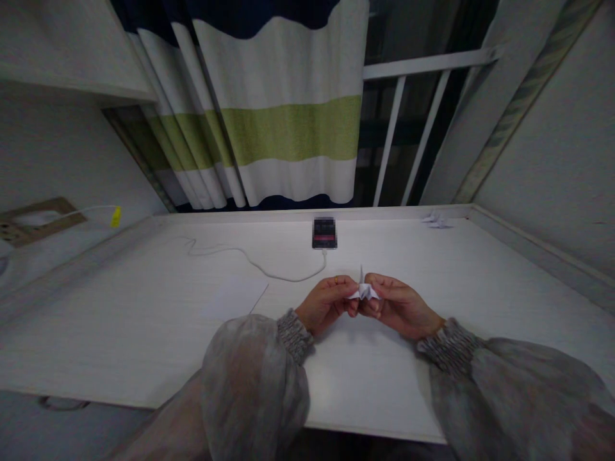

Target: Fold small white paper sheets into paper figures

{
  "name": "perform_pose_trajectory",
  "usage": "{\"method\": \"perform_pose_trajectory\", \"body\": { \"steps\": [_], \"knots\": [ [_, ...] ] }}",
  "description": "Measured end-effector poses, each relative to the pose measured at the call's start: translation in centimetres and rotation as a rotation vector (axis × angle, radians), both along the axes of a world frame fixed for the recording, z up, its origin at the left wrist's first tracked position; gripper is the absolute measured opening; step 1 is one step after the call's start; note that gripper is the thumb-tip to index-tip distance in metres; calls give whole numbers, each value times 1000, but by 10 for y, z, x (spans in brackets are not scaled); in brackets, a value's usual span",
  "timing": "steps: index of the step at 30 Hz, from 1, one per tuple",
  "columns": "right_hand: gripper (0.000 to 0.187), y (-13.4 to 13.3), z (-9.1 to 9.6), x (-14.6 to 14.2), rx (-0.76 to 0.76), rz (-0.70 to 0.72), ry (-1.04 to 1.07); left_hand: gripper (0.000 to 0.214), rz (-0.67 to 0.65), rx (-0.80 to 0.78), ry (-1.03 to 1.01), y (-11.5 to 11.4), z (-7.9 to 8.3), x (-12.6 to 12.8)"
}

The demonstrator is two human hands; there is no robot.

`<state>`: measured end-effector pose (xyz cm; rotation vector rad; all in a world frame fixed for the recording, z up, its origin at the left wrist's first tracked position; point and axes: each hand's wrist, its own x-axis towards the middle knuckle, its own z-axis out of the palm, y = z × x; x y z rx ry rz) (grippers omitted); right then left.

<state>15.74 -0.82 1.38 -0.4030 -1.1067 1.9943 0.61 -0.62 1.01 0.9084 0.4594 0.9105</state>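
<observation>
Left hand: the left hand sits near the middle of the view, fingers curled in, grasping the left side of a small folded paper figure between thumb and fingertips.

Right hand: the right hand lies just beside it at 3 o'clock, knuckles up, pinching the right side of the same figure. The fingertips of the two hands nearly meet.

Folded paper figure: white, small, held between both hands just above the surface, with one thin point standing straight up and flaps spreading to either side. Finer folds are too small to tell.

Sleeves: loose grey sleeves with gathered cuffs cover both wrists and run down to 6 o'clock.

Sheet of paper: a flat pale sheet of paper lies on the surface at 9 o'clock from the hands, well apart from them.

Cable: a white cable curves across the surface from 10 o'clock to a small dark device at 12 o'clock, beyond the hands.

Second folded piece: a second folded paper piece rests at 1 o'clock, near the far right corner of the surface.

Far left: at 10 o'clock, a yellow plug hangs on a white lead beside a wall plate.

Background: a curtain striped white, green and dark blue hangs at 12 o'clock, with white window bars to its right.
</observation>
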Motion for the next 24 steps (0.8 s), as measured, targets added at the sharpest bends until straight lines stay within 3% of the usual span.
{"method": "perform_pose_trajectory", "body": {
  "steps": [24],
  "knots": [
    [24,0,0,0,11,18,32,43,-9,18,-37,0,-6,0]
  ]
}}
